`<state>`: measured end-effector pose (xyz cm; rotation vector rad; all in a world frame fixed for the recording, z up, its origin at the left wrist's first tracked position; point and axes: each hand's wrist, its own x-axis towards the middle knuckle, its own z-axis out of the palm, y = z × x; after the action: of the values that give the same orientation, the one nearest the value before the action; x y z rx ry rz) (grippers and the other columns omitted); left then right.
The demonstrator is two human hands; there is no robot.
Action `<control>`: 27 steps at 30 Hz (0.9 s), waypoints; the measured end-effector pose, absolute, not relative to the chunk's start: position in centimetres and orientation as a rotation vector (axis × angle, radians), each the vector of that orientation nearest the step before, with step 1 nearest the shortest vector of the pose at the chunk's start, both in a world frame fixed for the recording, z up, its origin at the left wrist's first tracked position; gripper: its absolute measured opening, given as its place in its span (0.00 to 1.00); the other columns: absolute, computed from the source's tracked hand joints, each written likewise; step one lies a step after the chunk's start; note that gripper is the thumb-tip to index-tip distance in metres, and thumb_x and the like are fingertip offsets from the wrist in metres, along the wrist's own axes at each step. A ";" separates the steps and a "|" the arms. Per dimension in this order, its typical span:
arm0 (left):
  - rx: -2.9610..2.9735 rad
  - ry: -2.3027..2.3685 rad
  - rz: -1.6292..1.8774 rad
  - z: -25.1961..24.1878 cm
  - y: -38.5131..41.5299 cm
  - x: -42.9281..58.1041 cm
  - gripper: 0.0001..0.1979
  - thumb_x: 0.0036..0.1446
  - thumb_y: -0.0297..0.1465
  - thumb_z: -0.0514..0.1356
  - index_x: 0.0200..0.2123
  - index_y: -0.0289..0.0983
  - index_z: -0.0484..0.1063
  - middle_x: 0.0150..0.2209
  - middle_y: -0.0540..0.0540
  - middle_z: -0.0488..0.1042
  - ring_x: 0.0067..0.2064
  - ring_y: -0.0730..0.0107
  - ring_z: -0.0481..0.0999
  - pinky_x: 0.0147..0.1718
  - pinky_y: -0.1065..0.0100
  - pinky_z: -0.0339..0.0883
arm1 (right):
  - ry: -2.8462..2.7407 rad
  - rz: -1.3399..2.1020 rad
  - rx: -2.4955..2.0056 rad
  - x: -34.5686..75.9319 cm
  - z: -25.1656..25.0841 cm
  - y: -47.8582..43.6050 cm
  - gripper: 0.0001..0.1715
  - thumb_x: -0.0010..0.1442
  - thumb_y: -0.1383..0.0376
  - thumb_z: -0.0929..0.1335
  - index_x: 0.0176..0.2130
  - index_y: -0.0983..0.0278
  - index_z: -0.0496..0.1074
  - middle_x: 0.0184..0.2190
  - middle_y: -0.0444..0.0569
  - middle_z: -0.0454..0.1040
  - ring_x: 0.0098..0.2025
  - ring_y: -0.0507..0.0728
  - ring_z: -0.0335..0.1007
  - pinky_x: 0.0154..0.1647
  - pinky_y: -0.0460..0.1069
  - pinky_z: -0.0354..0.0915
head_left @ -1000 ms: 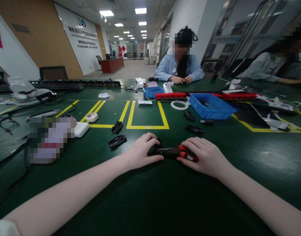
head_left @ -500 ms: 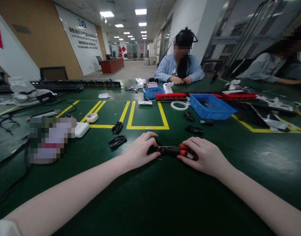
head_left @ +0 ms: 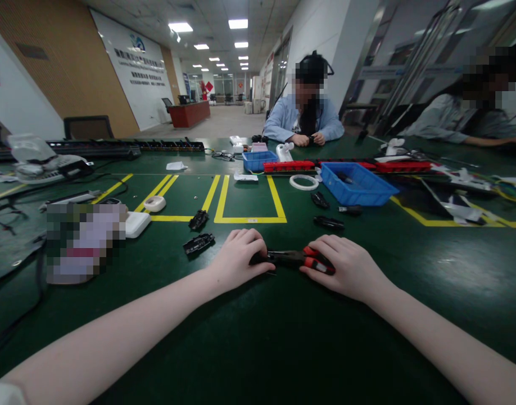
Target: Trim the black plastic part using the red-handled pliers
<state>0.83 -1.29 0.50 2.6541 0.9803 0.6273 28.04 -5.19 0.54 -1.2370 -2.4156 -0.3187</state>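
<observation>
In my right hand (head_left: 346,261) is a pair of pliers (head_left: 288,258) with red and black handles, its dark jaws pointing left. My left hand (head_left: 243,253) pinches a small black part (head_left: 258,258), mostly covered by the fingers. The jaws reach up to this part, but whether they grip it I cannot tell. Two black plastic pieces (head_left: 198,244) lie just left of my left hand. Beyond my right hand rest a long black piece (head_left: 329,223), a smaller black piece (head_left: 320,199) and a short dark piece (head_left: 351,210).
A blue bin (head_left: 357,188) with dark parts stands behind my right hand, near a white ring (head_left: 304,181). Red strips (head_left: 289,167) run across the table. At left are a tape roll (head_left: 154,203) and a white box (head_left: 137,224). Opposite sits a person (head_left: 302,118).
The whole view has shifted slightly. Both hands keep nearly the same hold on the pliers and the black part.
</observation>
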 end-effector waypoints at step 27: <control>2.648 0.852 0.589 0.3 -1.2 0.7 0.14 0.65 0.30 0.59 0.53 0.40 0.67 0.50 0.44 0.72 0.50 0.59 0.73 0.48 0.56 0.71 | -2.398 -0.291 -1.257 28.2 0.4 -5.1 0.19 0.60 0.52 0.68 0.42 0.64 0.72 0.38 0.54 0.76 0.37 0.60 0.73 0.35 0.53 0.69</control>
<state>0.72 -1.24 0.31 2.6481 0.8517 0.5887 28.16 -5.13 0.43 -1.2565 -2.3984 -0.2911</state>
